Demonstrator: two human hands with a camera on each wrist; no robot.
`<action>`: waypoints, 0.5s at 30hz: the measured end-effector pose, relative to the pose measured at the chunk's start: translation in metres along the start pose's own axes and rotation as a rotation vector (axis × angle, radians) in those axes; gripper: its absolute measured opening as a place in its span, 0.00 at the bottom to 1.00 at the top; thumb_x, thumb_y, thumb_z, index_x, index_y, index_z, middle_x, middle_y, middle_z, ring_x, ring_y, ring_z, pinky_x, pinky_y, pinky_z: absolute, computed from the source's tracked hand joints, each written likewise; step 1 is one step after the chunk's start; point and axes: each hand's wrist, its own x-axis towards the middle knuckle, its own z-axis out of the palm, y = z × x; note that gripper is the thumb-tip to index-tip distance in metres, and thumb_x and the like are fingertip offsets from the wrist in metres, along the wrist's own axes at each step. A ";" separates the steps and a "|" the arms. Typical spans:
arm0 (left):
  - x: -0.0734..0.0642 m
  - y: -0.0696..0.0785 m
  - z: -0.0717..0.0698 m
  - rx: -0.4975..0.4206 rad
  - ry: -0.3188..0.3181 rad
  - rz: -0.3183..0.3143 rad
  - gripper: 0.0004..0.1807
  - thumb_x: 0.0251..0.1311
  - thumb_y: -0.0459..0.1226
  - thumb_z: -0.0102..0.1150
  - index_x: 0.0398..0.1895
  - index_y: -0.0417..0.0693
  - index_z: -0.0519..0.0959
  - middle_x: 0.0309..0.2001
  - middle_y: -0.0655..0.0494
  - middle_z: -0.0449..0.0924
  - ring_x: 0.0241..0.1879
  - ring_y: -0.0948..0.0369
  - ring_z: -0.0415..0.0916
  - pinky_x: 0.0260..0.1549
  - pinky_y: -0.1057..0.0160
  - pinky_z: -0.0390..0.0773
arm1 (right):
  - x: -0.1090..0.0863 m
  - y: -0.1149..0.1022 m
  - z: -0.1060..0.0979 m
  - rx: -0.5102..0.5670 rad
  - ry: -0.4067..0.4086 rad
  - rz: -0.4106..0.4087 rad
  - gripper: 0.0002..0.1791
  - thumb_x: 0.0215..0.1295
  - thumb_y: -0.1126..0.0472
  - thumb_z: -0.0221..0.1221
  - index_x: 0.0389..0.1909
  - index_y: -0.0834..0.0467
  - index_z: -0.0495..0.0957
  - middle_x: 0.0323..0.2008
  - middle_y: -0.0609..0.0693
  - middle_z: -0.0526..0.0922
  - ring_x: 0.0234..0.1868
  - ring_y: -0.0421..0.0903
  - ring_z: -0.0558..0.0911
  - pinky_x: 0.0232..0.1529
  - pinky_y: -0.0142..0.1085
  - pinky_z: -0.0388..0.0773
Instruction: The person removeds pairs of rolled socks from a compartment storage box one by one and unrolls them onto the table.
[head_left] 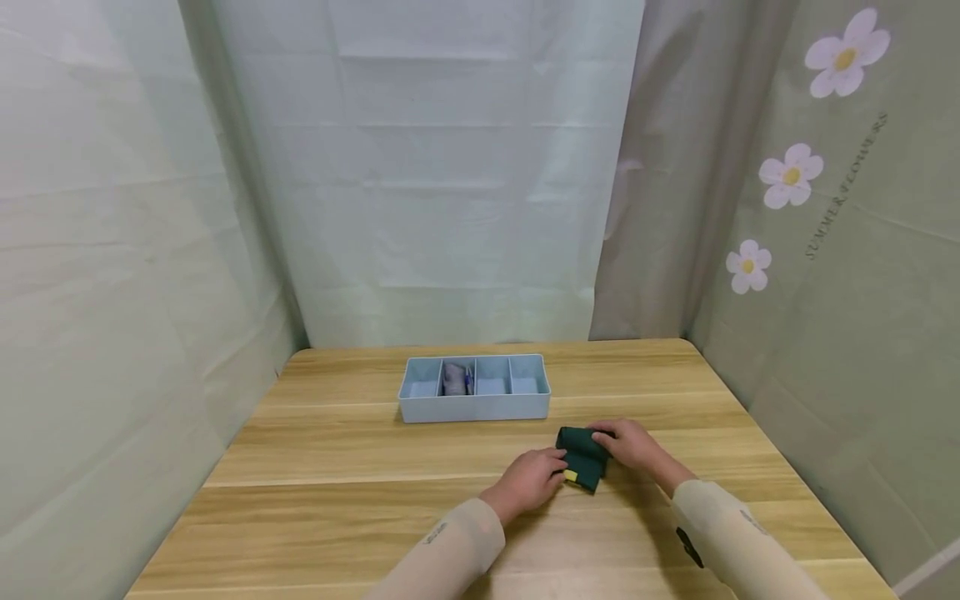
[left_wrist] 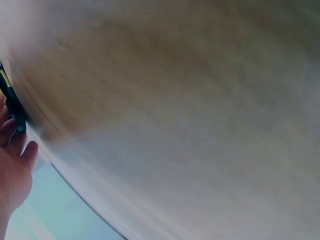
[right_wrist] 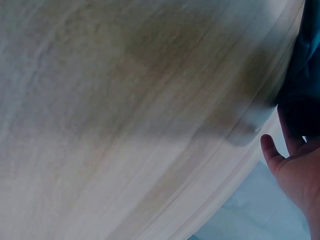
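Observation:
A dark green piece of folded cloth (head_left: 585,460) with a small yellow patch lies on the wooden table, right of the middle. Its exact kind cannot be told. At its left edge my left hand (head_left: 534,478) holds it with bent fingers. My right hand (head_left: 632,444) grips the rolled far part from the right, thumb toward me. In the left wrist view only part of the left hand (left_wrist: 16,170) and a strip of the green cloth (left_wrist: 14,107) show. The right wrist view catches the right hand (right_wrist: 300,172) against the dark cloth (right_wrist: 302,90).
Beyond the hands stands a light blue box (head_left: 476,408) with several compartments. A grey folded cloth (head_left: 454,379) with a bit of blue sits in its second compartment from the left. Pale curtains (head_left: 465,183) surround the table (head_left: 315,500) at the back and sides.

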 end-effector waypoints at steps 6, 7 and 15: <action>-0.003 0.003 -0.004 -0.014 -0.125 0.013 0.21 0.74 0.41 0.51 0.65 0.46 0.76 0.68 0.52 0.71 0.66 0.59 0.68 0.63 0.63 0.67 | 0.001 -0.001 0.001 0.005 0.001 0.020 0.15 0.73 0.60 0.56 0.53 0.61 0.83 0.51 0.59 0.84 0.56 0.60 0.79 0.58 0.56 0.72; -0.003 0.003 -0.005 -0.021 -0.144 0.007 0.22 0.74 0.42 0.50 0.66 0.47 0.75 0.68 0.53 0.70 0.66 0.59 0.68 0.63 0.63 0.67 | 0.001 -0.001 0.002 0.000 0.005 0.021 0.15 0.73 0.60 0.56 0.54 0.62 0.83 0.52 0.59 0.83 0.57 0.60 0.79 0.58 0.57 0.72; -0.003 0.002 -0.013 -0.031 -0.203 0.025 0.22 0.75 0.42 0.49 0.68 0.47 0.74 0.69 0.53 0.68 0.66 0.58 0.68 0.63 0.61 0.68 | 0.002 -0.002 0.008 -0.151 0.243 -0.175 0.09 0.64 0.68 0.65 0.45 0.60 0.86 0.46 0.55 0.83 0.49 0.57 0.80 0.51 0.53 0.76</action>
